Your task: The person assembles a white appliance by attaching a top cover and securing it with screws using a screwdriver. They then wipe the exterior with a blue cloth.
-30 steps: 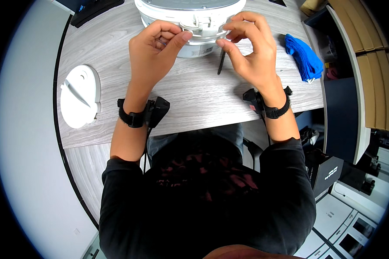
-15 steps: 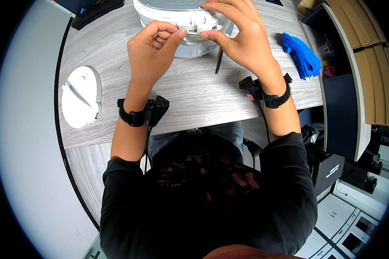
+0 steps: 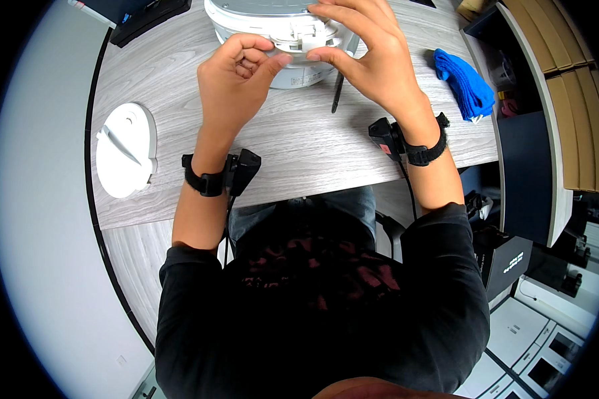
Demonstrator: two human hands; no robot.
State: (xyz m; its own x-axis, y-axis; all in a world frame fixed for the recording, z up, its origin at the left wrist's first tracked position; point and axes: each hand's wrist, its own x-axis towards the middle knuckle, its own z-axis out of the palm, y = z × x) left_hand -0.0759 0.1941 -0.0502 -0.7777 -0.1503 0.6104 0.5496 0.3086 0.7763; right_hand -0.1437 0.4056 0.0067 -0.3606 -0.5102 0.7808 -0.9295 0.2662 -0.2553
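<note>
A white oval appliance (image 3: pixel 246 25) with a grey metallic top, rice-cooker-like in shape, stands at the desk's far edge, partly out of the picture. On its near side is a white plastic bracket-like fitting (image 3: pixel 305 34). My right hand (image 3: pixel 373 56) grips around this fitting, thumb at its lower edge and fingertips on the rim above. Just left of it, my left hand (image 3: pixel 233 83) is closed, fingers curled and thumb close to the index finger at the appliance's side. Whatever its fingertips may hold cannot be made out.
A white oval plastic cover (image 3: pixel 123 156) lies at the left of the wooden desk (image 3: pixel 299 149). A dark pen-like tool (image 3: pixel 337 93) lies beside the appliance. At the right are a folded blue cloth (image 3: pixel 464 85) and a shelf (image 3: pixel 529 159); a black case (image 3: pixel 150 21) is at far left.
My left thumb has shifted slightly down and apart from the index fingertip. My right hand keeps its place on the fitting, and the appliance has not visibly moved.
</note>
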